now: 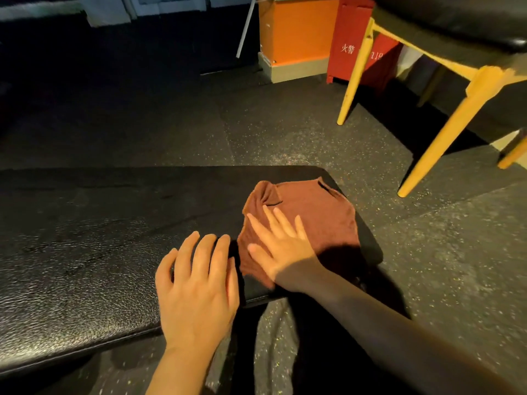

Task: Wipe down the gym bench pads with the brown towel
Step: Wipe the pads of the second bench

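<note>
1. Crumpled brown cloth towel [308, 220] lies at the right end of the black padded counter [85, 238]; looks soft, light, bunches easily.
2. Right hand [281, 246] presses flat on it, fingers [271, 216] spread; left hand [196, 286] relaxed on the pad; best pressed by the palm mid-cloth.

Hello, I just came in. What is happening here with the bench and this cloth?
A person is wiping a black gym bench pad with a brown towel. The right hand lies flat on the towel with fingers spread, pressing it against the pad near its right end. The left hand rests open on the pad just beside the towel. A second bench with yellow legs stands behind.
</note>
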### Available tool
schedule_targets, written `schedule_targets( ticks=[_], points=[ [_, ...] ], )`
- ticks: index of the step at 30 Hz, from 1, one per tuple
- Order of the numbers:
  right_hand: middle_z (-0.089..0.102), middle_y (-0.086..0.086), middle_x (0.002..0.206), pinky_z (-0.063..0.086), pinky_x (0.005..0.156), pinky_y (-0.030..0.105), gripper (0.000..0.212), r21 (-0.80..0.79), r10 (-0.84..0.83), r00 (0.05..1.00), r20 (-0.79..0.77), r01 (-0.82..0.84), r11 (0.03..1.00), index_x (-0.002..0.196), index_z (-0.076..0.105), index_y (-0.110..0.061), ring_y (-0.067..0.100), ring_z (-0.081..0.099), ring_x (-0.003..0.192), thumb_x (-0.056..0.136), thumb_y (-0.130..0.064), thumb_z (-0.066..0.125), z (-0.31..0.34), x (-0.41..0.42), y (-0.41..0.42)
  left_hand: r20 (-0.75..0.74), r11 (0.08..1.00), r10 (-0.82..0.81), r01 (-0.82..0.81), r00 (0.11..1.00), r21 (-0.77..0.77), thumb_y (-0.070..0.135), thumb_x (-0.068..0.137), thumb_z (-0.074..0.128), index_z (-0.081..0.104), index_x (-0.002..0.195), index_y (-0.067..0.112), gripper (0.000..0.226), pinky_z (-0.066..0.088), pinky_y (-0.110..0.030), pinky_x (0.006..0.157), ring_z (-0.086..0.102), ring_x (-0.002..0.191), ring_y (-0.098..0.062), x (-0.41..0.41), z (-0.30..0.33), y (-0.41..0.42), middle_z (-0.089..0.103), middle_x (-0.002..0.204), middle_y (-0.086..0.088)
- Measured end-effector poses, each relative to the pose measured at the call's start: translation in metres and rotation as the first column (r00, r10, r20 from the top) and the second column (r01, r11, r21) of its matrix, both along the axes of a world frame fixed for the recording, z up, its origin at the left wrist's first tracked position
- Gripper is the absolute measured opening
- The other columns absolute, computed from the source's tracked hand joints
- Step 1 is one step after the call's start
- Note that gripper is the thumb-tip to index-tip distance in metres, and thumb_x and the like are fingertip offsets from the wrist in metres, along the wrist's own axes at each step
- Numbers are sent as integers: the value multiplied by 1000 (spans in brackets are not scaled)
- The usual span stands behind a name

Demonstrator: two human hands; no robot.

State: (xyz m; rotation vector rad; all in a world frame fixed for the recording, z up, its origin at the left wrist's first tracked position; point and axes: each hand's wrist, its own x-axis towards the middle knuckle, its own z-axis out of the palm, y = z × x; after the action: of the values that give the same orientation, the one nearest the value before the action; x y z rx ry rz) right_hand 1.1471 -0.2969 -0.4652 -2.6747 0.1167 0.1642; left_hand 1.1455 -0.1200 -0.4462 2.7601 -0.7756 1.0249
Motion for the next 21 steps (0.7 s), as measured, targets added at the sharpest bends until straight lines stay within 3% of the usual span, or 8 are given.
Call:
schedule_targets(
  ticks=[4,9,12,15,18,21],
  points=[
    [-8,-23,162,-18,111,64,87,-4,-111,994,-5,111,994,150,5,-57,3,-15,149,67,-84,4,-5,-17,-23,-26,1000,16,-16,1000,11,30,99,45,70,117,10,36,40,-52,96,62,118,-35,-3,-1,0,68,120,-12],
    [1,-18,164,-9,113,65,97,-6,-240,969,55,240,971,152,14,-52,5,-6,151,64,-92,0,-20,-21,-54,-18,993,21,-19,1000,113,31,98,45,72,113,11,37,40,-50,98,63,118,-33,-9,-9,-1,69,119,-11],
    [4,-18,164,-7,115,63,88,11,-277,960,41,277,961,152,16,-51,5,-2,151,71,-85,6,-27,-13,-74,-4,991,29,-28,1000,127,32,100,43,71,116,11,38,39,-49,99,62,119,-32,-10,-11,-2,69,120,-10],
    [4,-16,165,-7,117,60,69,52,-348,936,-47,350,935,153,15,-49,6,-3,151,91,-76,25,-32,5,-112,-7,988,60,-58,998,145,35,102,40,68,124,13,42,39,-52,99,59,123,-34,-9,-11,-5,66,125,-12],
    [-4,-12,165,-7,119,58,65,20,-400,900,-173,409,912,155,7,-45,10,-9,151,96,-68,22,-34,18,-141,-31,981,83,-76,996,178,40,102,38,65,129,15,45,38,-54,102,56,127,-35,-7,-11,-8,64,128,-13],
    [-3,0,166,-7,119,56,62,-38,-377,909,-177,377,926,156,3,-40,17,-9,152,100,-61,19,-34,16,-130,-39,979,108,-99,993,180,41,100,41,66,129,17,45,38,-53,103,56,127,-34,-7,-12,-9,65,128,-12]
  ],
)
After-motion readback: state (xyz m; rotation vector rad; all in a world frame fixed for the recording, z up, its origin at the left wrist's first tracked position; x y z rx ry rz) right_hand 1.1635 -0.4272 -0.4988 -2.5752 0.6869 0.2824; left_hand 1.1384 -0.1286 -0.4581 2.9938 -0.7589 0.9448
